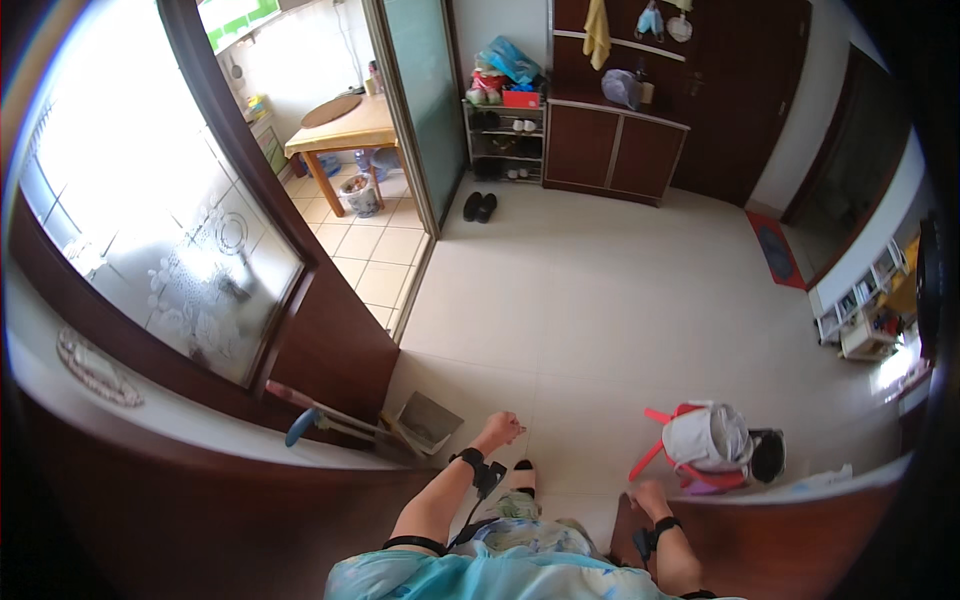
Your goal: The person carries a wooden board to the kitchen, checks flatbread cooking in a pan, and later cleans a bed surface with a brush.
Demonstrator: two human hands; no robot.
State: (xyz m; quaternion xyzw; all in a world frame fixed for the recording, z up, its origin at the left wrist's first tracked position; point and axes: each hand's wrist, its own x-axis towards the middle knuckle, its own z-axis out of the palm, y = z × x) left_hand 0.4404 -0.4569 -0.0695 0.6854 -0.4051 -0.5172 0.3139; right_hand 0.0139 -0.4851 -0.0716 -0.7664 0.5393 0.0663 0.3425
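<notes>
My left hand [500, 432] hangs out in front of me over the tiled floor, its fingers curled in and nothing visible in them. A dustpan [428, 420] is the thing nearest to it, standing on the floor to its left beside long broom-like handles [330, 412]. My right hand [650, 496] is low at the right, close to the top of a brown wooden panel [740, 530]. Its fingers are bent inward with no object showing; whether it touches the panel, I cannot tell. Dark bands with small devices circle both wrists. One foot [523, 482] shows below.
A red stool [655, 448] with a pale bag-like bin [706, 438] stands right of me. Dark slippers [480, 207] lie ahead near a shoe rack [507, 145] and brown cabinet [610, 150]. Leftward, a glazed door [335, 325] and doorway lead toward a wooden table [350, 125].
</notes>
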